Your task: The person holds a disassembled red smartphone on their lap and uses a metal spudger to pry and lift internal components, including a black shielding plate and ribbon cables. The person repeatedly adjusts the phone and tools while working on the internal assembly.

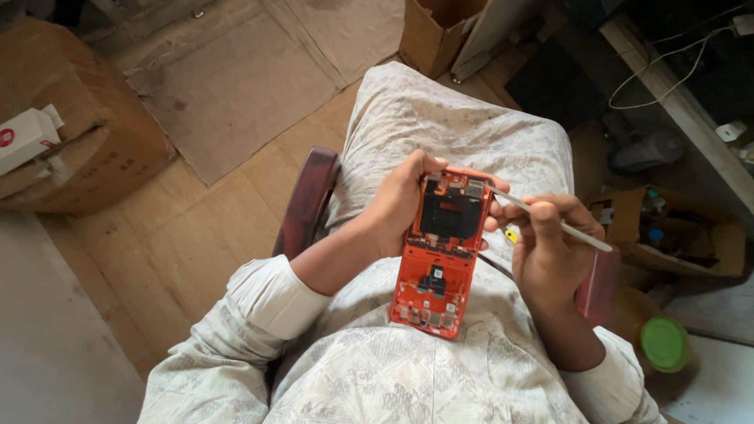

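Left hand (400, 206) grips opened orange phone frame (438, 255), circuitry bared; right hand (550, 251) pinches slim metal tweezers (550, 221), tip at upper edge.

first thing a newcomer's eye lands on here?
The orange opened phone, its insides bare, held upright over the lap at centre by the left hand. Next, the thin pale tool in the right hand, its tip at the phone's top right corner. Then the green lid at lower right.
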`<state>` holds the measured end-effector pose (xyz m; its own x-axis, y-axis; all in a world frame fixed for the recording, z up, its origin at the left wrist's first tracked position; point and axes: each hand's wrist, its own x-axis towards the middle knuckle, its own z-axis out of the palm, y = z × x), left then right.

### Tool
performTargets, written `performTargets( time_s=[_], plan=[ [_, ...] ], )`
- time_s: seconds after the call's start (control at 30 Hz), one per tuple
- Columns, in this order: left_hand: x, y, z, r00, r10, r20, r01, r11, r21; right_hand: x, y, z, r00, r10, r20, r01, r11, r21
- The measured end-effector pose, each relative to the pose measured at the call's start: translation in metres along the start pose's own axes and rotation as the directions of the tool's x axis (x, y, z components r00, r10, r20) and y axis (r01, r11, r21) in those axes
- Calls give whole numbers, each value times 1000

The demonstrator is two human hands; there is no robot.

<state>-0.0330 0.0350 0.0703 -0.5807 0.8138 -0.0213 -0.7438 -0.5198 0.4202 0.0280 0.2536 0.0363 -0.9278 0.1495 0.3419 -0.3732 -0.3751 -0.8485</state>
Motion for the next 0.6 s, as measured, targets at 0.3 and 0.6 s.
performTargets(
  time_s=[0.3,0.6],
  plan=[
    [0,18,-17,989,-148,1,148,989,19,-8,-16,-1,989,-105,104,113,991,-70],
    [-7,24,-17,978,-206,-5,206,978,23,8,-61,-10,830,251,498,-311,950,40]
  ],
)
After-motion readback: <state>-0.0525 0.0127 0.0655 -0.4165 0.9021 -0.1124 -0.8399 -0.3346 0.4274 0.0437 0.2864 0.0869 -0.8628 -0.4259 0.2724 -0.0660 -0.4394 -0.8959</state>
